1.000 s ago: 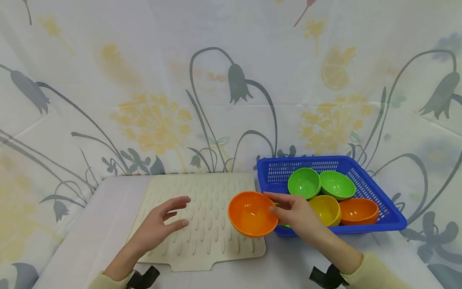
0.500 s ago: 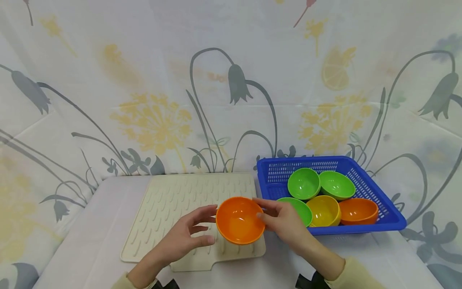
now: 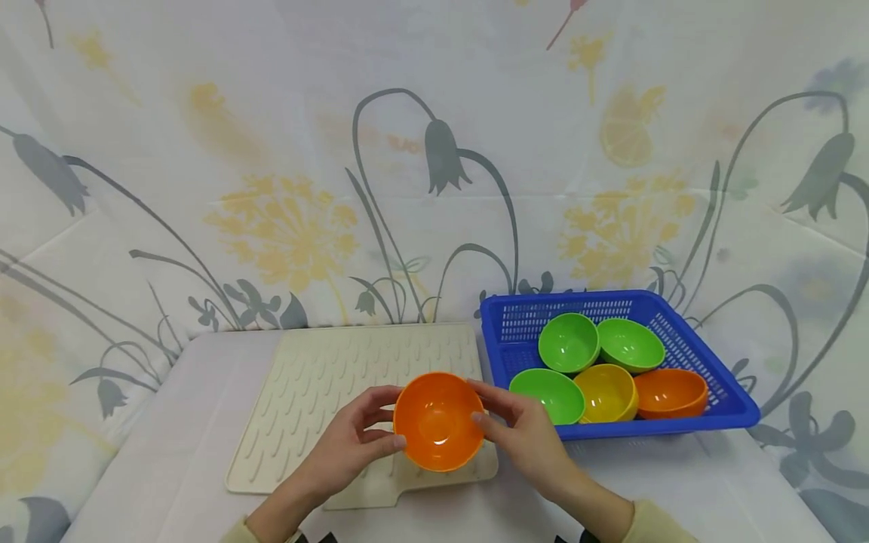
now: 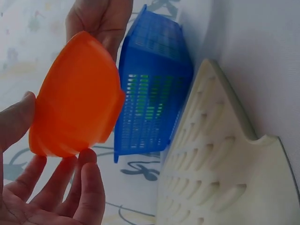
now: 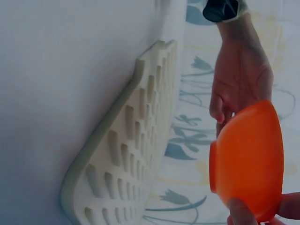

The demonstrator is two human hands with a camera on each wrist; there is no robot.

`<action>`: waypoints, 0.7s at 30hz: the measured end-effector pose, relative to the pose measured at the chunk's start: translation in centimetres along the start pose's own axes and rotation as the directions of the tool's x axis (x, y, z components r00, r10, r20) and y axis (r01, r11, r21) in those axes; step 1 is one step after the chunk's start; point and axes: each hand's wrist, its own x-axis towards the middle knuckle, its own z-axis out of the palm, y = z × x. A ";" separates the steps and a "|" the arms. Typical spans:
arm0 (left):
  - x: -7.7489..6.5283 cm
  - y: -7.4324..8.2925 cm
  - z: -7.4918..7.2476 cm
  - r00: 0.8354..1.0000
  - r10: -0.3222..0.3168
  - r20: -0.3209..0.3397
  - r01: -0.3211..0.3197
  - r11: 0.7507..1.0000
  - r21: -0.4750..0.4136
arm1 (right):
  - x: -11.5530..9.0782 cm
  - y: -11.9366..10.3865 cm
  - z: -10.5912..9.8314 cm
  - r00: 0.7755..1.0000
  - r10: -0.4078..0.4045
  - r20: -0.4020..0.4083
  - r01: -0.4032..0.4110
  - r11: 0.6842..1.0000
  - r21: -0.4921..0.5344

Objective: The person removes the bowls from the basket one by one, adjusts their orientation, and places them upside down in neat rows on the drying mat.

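An orange bowl (image 3: 438, 421) is held up between both hands over the near part of the cream mat (image 3: 319, 377), its open side tipped toward the head camera. My left hand (image 3: 348, 436) grips the bowl's left side, thumb at the rim and fingertips against the outer wall, as the left wrist view shows of the bowl (image 4: 77, 98). On the opposite side, my right hand (image 3: 528, 436) pinches the rim with its thumb and fingers. From the right wrist view the bowl (image 5: 251, 159) appears side-on, with its foot ring facing the mat (image 5: 126, 154). The bowl's inside looks bare.
To the right of the mat stands a blue perforated basket (image 3: 658, 431). Inside it are a yellow bowl (image 3: 604, 394), another orange bowl (image 3: 672, 392) and three green bowls, one of them a front green bowl (image 3: 547, 394). A patterned cloth (image 3: 434, 241) hangs behind.
The right hand has carried the orange bowl left and toward the body, away from the basket. The left hand has come in from the left and taken hold of the bowl's other side.
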 end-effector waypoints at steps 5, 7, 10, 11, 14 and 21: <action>-0.3 0.0 -0.1 1.000 0.006 -0.009 -0.007 1.000 -0.013 | -0.3 0.0 0.0 0.999 -0.027 0.037 0.027 1.000 -0.005; -0.4 0.0 0.0 1.000 0.019 -0.014 -0.019 1.000 0.003 | -0.4 -0.1 0.0 0.998 -0.027 0.054 0.029 0.999 -0.019; -0.3 0.0 0.1 0.998 0.060 -0.014 -0.059 0.997 0.042 | -0.5 -0.3 -0.1 0.996 -0.018 0.090 0.021 0.999 -0.032; -0.3 0.0 0.1 0.997 0.072 -0.014 -0.071 0.996 0.048 | -0.5 -0.3 0.0 0.994 -0.014 0.104 0.018 0.999 -0.033; -0.2 0.0 0.2 0.995 0.098 -0.010 -0.097 0.994 0.057 | -0.6 -0.3 0.0 0.992 -0.006 0.130 0.009 1.000 -0.024; 0.3 -0.5 -0.5 0.994 0.093 0.057 -0.094 0.995 0.020 | -0.6 0.1 -0.1 0.991 -0.046 0.128 0.043 0.999 0.020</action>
